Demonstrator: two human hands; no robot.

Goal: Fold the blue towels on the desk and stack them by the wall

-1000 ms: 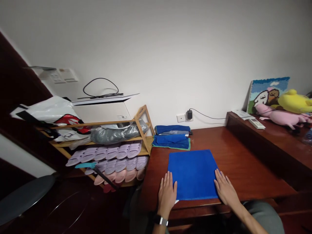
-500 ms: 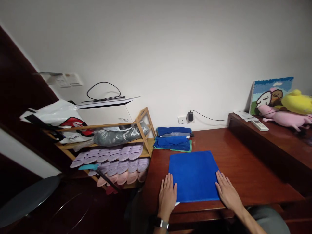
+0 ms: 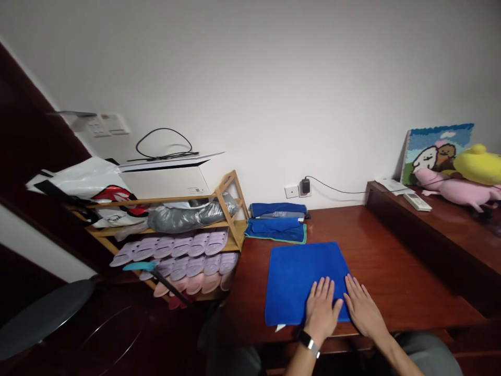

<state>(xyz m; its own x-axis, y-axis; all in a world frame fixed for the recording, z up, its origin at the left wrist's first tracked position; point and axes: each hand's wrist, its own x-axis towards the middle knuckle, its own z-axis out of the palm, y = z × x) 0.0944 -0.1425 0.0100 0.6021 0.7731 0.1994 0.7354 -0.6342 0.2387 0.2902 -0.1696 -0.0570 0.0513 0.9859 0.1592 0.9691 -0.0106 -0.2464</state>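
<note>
A blue cloth (image 3: 291, 277), roughly square, lies flat on the reddish-brown wooden table (image 3: 395, 266) near its front edge. A small white tag (image 3: 280, 328) sticks out under its near left corner. My left hand (image 3: 323, 308) rests flat on the right part of the cloth, fingers stretched forward, a watch on the wrist. Just beside it, my right hand (image 3: 363, 308) lies palm down along the cloth's right edge, fingers also extended. Neither hand holds anything.
Folded blue cloths with green edging (image 3: 276, 232) lie at the table's back left. A wooden rack (image 3: 230, 209) with several slippers stands left. On a raised ledge at right are a remote control (image 3: 417, 202), a pink plush toy (image 3: 456, 190) and a picture (image 3: 434, 149).
My left hand has moved right, from the cloth's left edge onto its right part beside my right hand. My right hand stays almost in place.
</note>
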